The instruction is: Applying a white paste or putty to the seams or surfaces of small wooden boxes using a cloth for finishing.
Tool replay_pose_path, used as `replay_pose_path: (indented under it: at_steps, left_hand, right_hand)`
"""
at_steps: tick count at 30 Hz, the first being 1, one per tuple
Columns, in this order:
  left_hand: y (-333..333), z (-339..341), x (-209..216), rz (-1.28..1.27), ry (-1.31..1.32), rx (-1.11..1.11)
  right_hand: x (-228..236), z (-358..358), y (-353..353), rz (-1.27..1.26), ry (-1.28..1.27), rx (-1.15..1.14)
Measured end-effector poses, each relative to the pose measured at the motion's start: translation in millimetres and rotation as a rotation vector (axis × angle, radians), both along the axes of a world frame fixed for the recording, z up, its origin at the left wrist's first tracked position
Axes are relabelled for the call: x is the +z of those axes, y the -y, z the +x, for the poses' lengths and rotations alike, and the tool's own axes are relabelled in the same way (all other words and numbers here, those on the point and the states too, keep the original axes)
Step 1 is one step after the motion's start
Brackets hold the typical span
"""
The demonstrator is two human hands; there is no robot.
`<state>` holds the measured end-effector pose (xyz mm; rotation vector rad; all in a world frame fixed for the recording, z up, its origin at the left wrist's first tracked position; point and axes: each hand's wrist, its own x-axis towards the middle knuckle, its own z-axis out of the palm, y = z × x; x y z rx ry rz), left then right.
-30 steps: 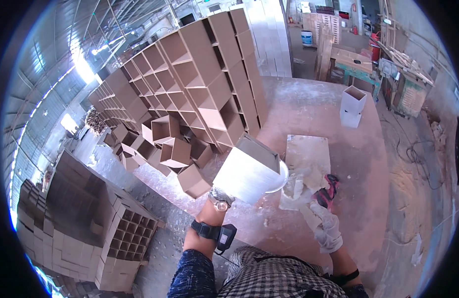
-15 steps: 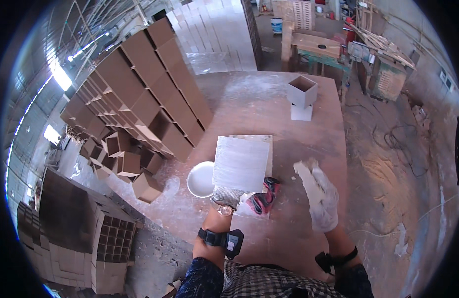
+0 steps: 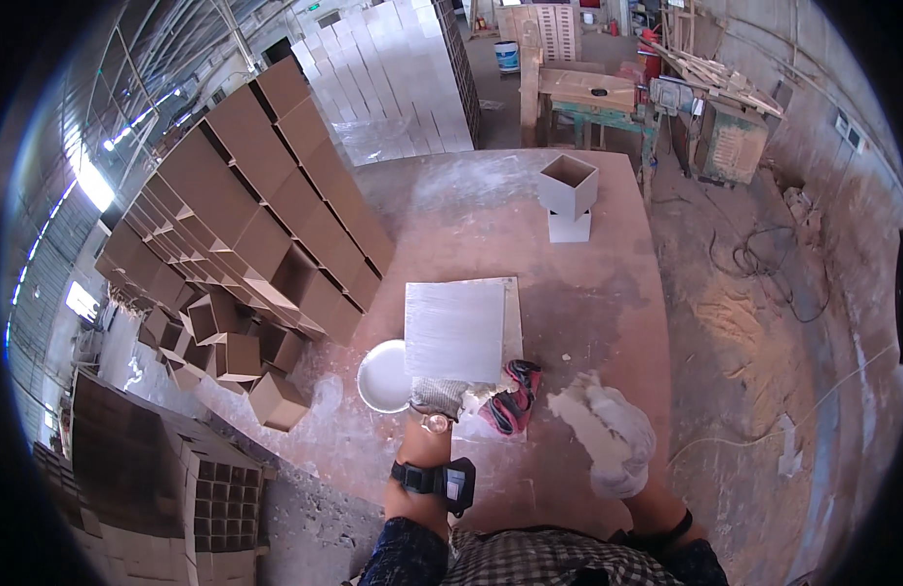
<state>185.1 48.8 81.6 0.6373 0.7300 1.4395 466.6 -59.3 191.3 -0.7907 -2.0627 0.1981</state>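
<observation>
While my left hand (image 3: 440, 394) sits at the near edge of the white panel (image 3: 455, 330), its gloved fingers (image 3: 427, 391) are tucked against or under that edge; I cannot tell from here whether they pinch it or only press on it. The panel lies flat on the table (image 3: 569, 293), running straight away from those fingers, its long axis pointing ahead of me, with a second, slightly larger board (image 3: 512, 313) showing along its far and right sides beneath it. Just left of the fingers, touching or nearly touching the panel's near left corner, is a round white bowl (image 3: 383, 376). Just right of them lies a red and black tool or glove (image 3: 510, 396), too bunched to tell which.

My right hand (image 3: 608, 435) is well to the right of the panel and nearer to me, raised off the table in a white-dusted glove, fingers (image 3: 574, 410) loosely spread and holding nothing. So the left hand is the one on the panel; the right would have to cross leftward and forward to reach its right edge.

Farther ahead of the fingers, near the table's far right part, stand two small open boxes (image 3: 569, 195), one stacked on the other. Off to the left, brown box frames (image 3: 266, 205) lean in long rows, with loose ones (image 3: 237, 352) tumbled by the table's left edge.
</observation>
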Motion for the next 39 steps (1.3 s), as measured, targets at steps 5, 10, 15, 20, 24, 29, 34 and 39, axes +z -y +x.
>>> replay_pose_path:
  at_steps: [5,10,15,20,24,29,34,39]
  left_hand:
    - [18.5,-26.8,-10.8,-0.038,-0.002,0.024]
    - [46.9,-43.8,-24.7,-0.08,0.001,0.036]
    - [72.6,-46.9,-43.3,-0.112,0.015,-0.001]
    - [86.8,-64.1,-51.9,-0.127,0.013,-0.003]
    - [90.4,-69.5,-48.7,-0.123,0.015,-0.016]
    - [80.7,-65.4,-37.4,-0.098,0.005,-0.014]
    - [62.8,-53.4,-23.7,-0.068,-0.028,0.001]
    - [34.0,-10.4,-12.0,-0.054,-0.057,-0.031]
  right_hand:
    - [28.3,-26.5,-4.8,-0.26,-0.286,-0.033]
    - [11.3,-77.5,-30.0,-0.418,-0.714,0.079]
    - [-45.6,-98.6,-65.9,-0.009,-0.565,-0.235]
    - [-53.9,-81.6,-54.3,-0.228,-1.006,-0.268]
    - [-65.0,-74.9,-37.0,-0.264,-0.82,-0.319]
    - [-84.3,-70.9,-17.2,-0.392,-0.809,-0.174]
    - [-89.0,-75.9,1.8,-0.799,-0.756,-0.026]
    - [-66.9,-51.5,4.8,-0.967,-0.995,0.204]
